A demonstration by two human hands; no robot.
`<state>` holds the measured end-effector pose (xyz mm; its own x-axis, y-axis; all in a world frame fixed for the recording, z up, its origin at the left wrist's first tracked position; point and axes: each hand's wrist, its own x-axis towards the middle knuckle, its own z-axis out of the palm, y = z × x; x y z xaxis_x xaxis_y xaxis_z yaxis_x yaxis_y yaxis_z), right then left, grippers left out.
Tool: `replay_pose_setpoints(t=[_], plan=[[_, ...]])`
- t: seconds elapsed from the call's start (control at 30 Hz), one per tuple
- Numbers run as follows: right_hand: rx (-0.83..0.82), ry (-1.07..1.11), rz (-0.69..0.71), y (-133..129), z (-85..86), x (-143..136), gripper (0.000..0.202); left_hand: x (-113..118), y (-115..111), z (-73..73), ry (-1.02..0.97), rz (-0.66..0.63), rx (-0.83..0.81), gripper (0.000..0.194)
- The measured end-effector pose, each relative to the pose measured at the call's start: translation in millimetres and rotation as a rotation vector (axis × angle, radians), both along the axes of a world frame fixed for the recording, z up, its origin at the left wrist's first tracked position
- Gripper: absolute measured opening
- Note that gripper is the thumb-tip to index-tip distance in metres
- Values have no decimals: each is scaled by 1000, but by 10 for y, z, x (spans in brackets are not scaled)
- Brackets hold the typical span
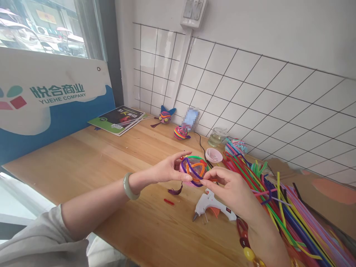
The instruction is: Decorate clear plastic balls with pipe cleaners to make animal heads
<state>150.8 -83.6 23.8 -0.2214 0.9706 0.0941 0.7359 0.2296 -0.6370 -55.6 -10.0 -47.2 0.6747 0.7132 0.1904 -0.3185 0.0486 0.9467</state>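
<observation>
A clear, rounded craft ball (198,171) wrapped with purple, orange, green and red pipe cleaners is held above the table. My left hand (167,167) grips it from the left, thumb in front and fingers behind. With thumb and forefinger, my right hand (232,183) pinches an orange pipe cleaner (213,180) against the ball's lower right side. A dark purple tassel (175,191) hangs just below the ball. Under my hands, a white glue gun (210,203) lies on the table, and a short red piece (168,201) lies left of it.
Many loose pipe cleaners (300,211) spread over the right side. Along the tiled wall stand a winged ornament (165,115), a striped ornament (180,132), a phone (191,118), a glass jar (216,138) and a pink bowl (214,155). Booklets (118,120) lie at the back left.
</observation>
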Motion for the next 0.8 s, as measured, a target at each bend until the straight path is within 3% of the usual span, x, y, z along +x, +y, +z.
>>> replay_pose_setpoints(t=[0.3, 0.47, 0.8], plan=[[-3, -5, -25, 14, -23, -18, 16, -11, -51, 91, 54, 58, -46, 95], [0, 11, -18, 5, 13, -43, 18, 5, -69, 138, 21, 45, -160, 98], [-13, 36, -16, -31, 71, -73, 18, 14, -62, 125, 31, 87, -210, 103]])
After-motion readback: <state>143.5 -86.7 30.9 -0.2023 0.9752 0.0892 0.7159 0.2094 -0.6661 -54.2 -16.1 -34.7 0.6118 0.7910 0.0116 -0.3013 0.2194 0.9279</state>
